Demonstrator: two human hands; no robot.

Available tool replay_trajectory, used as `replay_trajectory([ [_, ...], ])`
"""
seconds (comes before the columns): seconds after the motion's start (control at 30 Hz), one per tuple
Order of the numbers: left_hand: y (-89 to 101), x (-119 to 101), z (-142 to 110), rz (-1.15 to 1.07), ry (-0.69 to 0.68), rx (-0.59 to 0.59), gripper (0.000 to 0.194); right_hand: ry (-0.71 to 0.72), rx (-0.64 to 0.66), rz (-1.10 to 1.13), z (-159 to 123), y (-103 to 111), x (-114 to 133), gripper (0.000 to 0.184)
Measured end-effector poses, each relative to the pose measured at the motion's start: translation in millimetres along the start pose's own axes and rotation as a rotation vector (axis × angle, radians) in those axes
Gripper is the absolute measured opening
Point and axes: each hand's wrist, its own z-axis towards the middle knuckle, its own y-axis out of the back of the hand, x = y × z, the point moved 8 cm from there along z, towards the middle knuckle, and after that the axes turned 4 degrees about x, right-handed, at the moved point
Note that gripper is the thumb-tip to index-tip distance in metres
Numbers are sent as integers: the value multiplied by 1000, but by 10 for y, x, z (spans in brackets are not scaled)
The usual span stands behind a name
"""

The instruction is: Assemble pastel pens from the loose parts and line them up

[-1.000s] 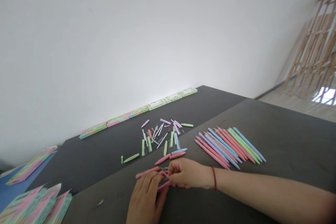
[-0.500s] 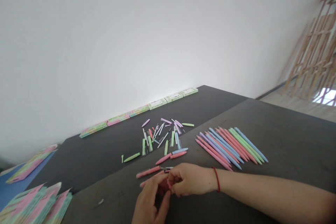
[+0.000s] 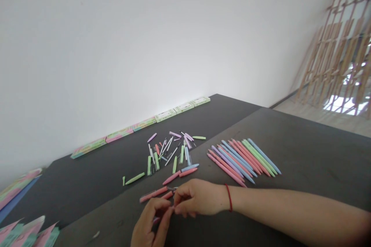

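While the left hand (image 3: 149, 224) and right hand (image 3: 198, 197) hold a slim pink pen (image 3: 156, 220) in their fingertips, partly hidden, the head view shows a firm, small pinch suiting such a thin piece; another pink pen (image 3: 153, 194) lies just beside on the dark table (image 3: 304, 154).

Got one left hand (image 3: 149, 224), one right hand (image 3: 199, 198), one red wristband (image 3: 229, 197), then six boxes (image 3: 165, 115) at 11 o'clock and roughly sixteen whole pens (image 3: 240, 160) at 2.
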Motion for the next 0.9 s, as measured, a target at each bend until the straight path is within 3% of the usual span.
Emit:
replay_trajectory([
  [0.1, 47, 22, 32, 142, -89, -49, 16, 9, -98, 51, -8, 124, 30, 17],
  [0.2, -35, 10, 66, 340, -189, -5, 19, 13, -197, 234, -16, 243, 46, 12],
  [0.3, -126, -26, 67, 484, -233, 39, 22, -4, -174, 419, 1, 220, 34, 9],
  [0.4, -185, -77, 52, 521, -245, 103, 11, 0, -167, 456, 13, 192, 34, 13],
  [0.5, -170, -95, 54, 474, -212, 125, 3, 23, -183, 395, 17, 197, 50, 13],
  [0.6, -78, -70, 63, 343, -150, 60, 5, 73, -182, 289, 8, 208, 113, 15],
  [0.8, 23, 139, 42, -15, 128, -15, 16, 91, -162, 166, -47, 202, 209, 14],
  [0.9, 48, 160, 27, -167, 201, -58, 20, 96, -162, 187, -58, 192, 215, 14],
])
